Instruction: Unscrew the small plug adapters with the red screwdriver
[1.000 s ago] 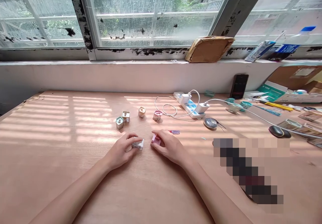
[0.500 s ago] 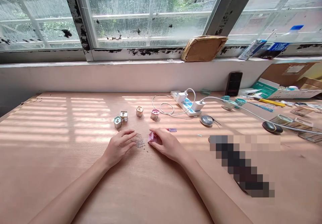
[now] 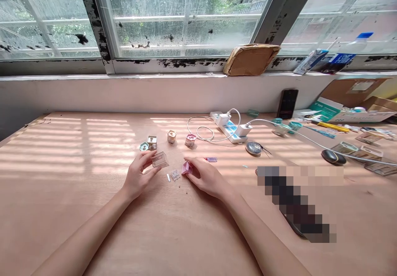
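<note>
- Head view: the wooden table (image 3: 56, 210) spreads beneath everything, bearing four small blocks with holes in their tops beyond the hands.
- Left hand (image 3: 139, 177): thumb and fingers are clamped on the near-left side of a clear box.
- Right hand (image 3: 206, 176): thumb and fingers are curled round a pink piece, closed on it.
- Clear box (image 3: 160, 159): tilted at the left fingertips, front of the blocks; whether it touches the table I cannot tell. Probably light, stiff plastic, slick and apt to crack; best pinched by opposite walls, without squeezing hard.
- Pink piece (image 3: 185, 169): at the right fingertips, probably rigid and light; grip its outer sides.
- Clear bits (image 3: 175, 175): between the hands, likely light and slippery; lift by the edges.
- White strip (image 3: 168, 178): just left of the bits, probably thin; pinch its long sides.
- Tiny specks (image 3: 186, 193): nearest the person, too small to identify.
</note>
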Demonstrator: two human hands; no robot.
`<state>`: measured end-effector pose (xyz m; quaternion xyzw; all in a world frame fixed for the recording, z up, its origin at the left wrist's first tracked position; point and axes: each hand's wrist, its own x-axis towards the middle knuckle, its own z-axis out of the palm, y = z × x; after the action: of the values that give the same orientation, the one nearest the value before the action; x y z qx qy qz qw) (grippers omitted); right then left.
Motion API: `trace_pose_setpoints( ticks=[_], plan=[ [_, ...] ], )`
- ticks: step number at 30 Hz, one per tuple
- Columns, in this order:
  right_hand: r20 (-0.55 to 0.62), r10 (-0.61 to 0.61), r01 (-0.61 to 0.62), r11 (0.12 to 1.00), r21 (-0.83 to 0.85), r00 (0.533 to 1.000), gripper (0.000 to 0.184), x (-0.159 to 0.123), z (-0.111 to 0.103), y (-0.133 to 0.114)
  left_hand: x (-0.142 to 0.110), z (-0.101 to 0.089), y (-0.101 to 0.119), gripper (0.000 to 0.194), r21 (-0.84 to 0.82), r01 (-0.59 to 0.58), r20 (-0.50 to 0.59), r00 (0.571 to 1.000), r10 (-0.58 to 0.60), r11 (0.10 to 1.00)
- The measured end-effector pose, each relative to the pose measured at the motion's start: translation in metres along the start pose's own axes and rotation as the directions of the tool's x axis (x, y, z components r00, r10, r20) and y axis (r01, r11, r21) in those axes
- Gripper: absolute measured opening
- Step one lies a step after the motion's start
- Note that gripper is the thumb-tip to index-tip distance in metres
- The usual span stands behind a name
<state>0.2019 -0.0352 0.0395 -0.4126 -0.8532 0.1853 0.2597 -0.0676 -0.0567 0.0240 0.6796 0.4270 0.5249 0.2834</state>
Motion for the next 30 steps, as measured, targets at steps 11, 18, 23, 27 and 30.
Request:
trace_pose_setpoints(
  ticks=[11, 18, 23, 27, 30],
  plan=[
    [-0.108, 0.020, -0.012, 0.997, 0.080, 0.994, 0.045, -0.003, 0.015, 0.016, 0.003, -0.003, 0.000, 0.051, 0.156, 0.051, 0.073, 0.995, -0.063, 0.986],
    [-0.162, -0.011, 0.046, 0.977, 0.210, 0.987, 0.053, -0.003, 0.021, 0.017, 0.005, -0.002, -0.010, 0.051, 0.288, 0.154, 0.085, 0.979, -0.185, 0.945],
    [-0.221, -0.096, 0.131, 0.980, 0.151, 0.970, 0.052, -0.001, 0.018, 0.011, 0.004, -0.001, -0.010, 0.061, 0.358, 0.091, 0.015, 0.994, -0.104, 0.929],
    [-0.255, -0.196, 0.225, 0.970, 0.090, 0.947, 0.050, 0.000, 0.017, 0.004, 0.003, 0.000, 0.002, 0.033, 0.396, -0.065, -0.060, 0.994, 0.096, 0.916],
    [-0.262, -0.226, 0.267, 0.954, 0.135, 0.938, 0.051, -0.001, 0.019, -0.003, -0.001, 0.002, 0.009, 0.011, 0.298, -0.159, 0.025, 0.987, 0.159, 0.941]
  ],
)
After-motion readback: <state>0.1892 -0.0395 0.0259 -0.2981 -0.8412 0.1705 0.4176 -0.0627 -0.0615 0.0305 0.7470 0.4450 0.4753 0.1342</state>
